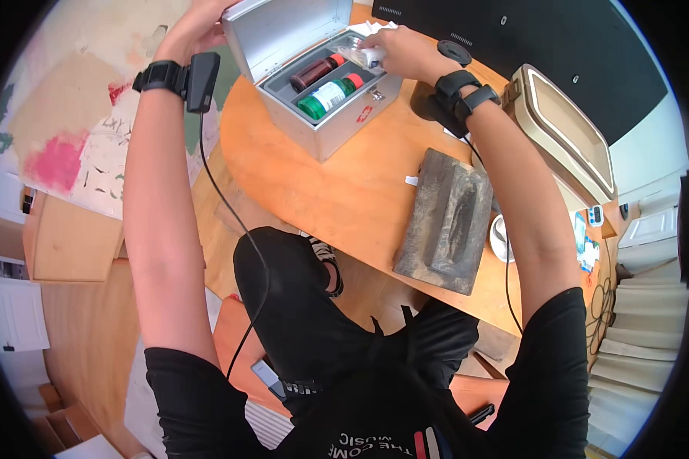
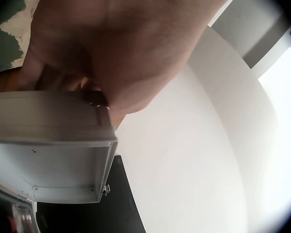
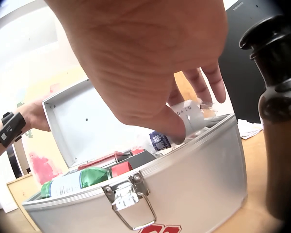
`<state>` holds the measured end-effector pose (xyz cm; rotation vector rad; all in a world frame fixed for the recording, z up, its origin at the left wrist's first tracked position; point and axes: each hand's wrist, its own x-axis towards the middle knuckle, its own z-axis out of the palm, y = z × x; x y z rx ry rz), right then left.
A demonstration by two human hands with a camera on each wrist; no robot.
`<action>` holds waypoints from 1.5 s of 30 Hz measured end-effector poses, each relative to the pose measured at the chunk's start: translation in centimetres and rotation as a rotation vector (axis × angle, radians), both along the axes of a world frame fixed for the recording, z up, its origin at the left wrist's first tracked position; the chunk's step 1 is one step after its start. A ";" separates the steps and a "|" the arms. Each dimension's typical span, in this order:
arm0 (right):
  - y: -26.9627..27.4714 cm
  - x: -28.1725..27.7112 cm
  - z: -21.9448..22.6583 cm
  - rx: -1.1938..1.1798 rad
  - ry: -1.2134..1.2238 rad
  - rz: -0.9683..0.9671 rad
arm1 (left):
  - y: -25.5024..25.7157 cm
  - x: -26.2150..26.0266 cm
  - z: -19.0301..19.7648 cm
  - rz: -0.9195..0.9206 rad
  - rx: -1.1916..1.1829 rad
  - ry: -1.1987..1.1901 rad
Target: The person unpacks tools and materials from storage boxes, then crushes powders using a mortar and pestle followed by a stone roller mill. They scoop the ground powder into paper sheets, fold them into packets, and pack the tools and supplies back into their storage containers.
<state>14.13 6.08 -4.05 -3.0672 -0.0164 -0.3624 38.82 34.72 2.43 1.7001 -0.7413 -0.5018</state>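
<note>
A silver metal box [image 1: 325,136] stands on the table with its lid [image 1: 287,34] raised. My left hand [image 1: 197,29] grips the lid's edge; in the left wrist view that hand [image 2: 121,48] covers the top of the lid [image 2: 48,116], and its fingertips are partly hidden. At the box's far right corner, my right hand [image 1: 412,53] pinches a small white packet [image 3: 191,114] just above the contents. Inside the box lie a green bottle [image 1: 328,97] with a red cap and a dark red bottle [image 1: 314,74], side by side in a grey tray.
Beside the box stands a dark brown glass bottle [image 3: 287,141], close to my right hand. Nearer me on the table [image 1: 321,206] lies a grey carved block [image 1: 445,222]. A beige case [image 1: 566,130] is at the right, and a black panel [image 1: 589,57] is behind.
</note>
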 end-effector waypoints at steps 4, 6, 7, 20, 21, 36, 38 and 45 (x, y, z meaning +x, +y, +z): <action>-0.5 -1.2 -0.8 -0.030 -0.234 0.076 | 1.7 -3.7 0.0 0.194 0.005 -0.154; -0.2 -1.7 -0.2 -0.034 -0.248 0.082 | 1.5 -5.7 -0.6 0.365 -0.137 -0.303; -0.2 -2.2 -0.1 -0.041 -0.253 0.088 | 1.6 -6.6 -0.6 0.473 -0.178 -0.469; 4.8 -15.8 2.7 0.181 -0.219 0.106 | -4.4 -25.9 -8.0 0.169 -0.108 -0.971; 4.5 -16.9 2.5 0.183 -0.225 0.102 | -4.9 -26.0 -8.5 0.163 -0.108 -0.978; -3.7 -47.0 -1.3 0.421 -0.399 -0.486 | -4.0 -22.6 -12.1 0.217 0.327 -1.043; -7.0 -54.2 -3.9 0.162 -0.437 -0.780 | -4.6 -23.1 -11.4 0.282 0.459 -1.119; -7.6 -62.2 -7.9 0.325 -0.290 -0.991 | -5.1 -20.0 -11.0 0.242 0.659 -1.210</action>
